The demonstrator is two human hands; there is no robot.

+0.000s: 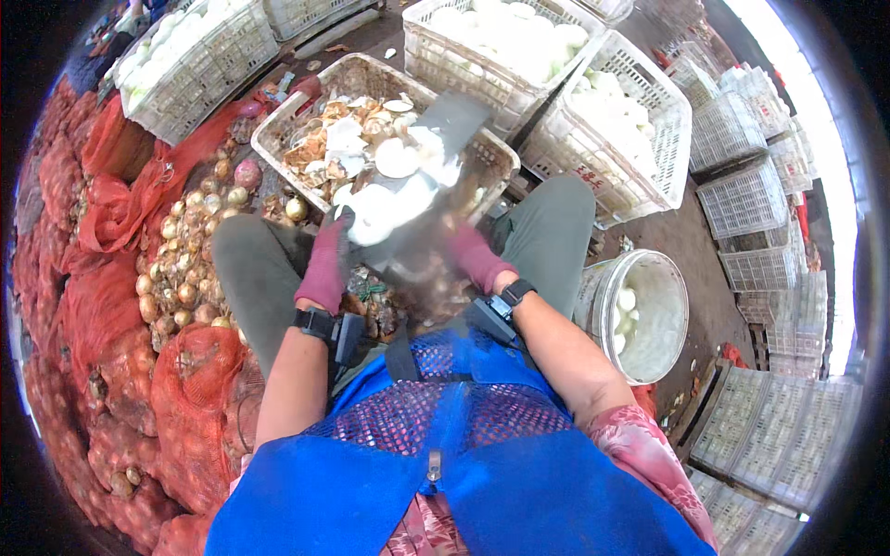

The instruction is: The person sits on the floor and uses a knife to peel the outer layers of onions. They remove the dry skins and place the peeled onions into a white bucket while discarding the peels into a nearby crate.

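My left hand [329, 258], in a maroon glove with dark fingers, is at the near left edge of a bright cluster of peeled white onions [375, 212]. Its fingers touch that edge, but glare hides whether they grip. My right hand [476, 254], gloved alike, is motion-blurred to the right of the onions; what it holds cannot be made out. Beyond both hands sits a dirty white plastic crate [278, 163] with brown onion skins [327, 132] and pale pieces. A blurred dark grey flat shape [455, 121] lies across its far right side.
Unpeeled onions [188, 271] are heaped by my left knee, beside red mesh sacks [201, 375]. A white bucket [667, 326] at right holds several peeled onions. Crates of peeled onions [612, 104] stand ahead. Stacked white crates [751, 201] line the right side.
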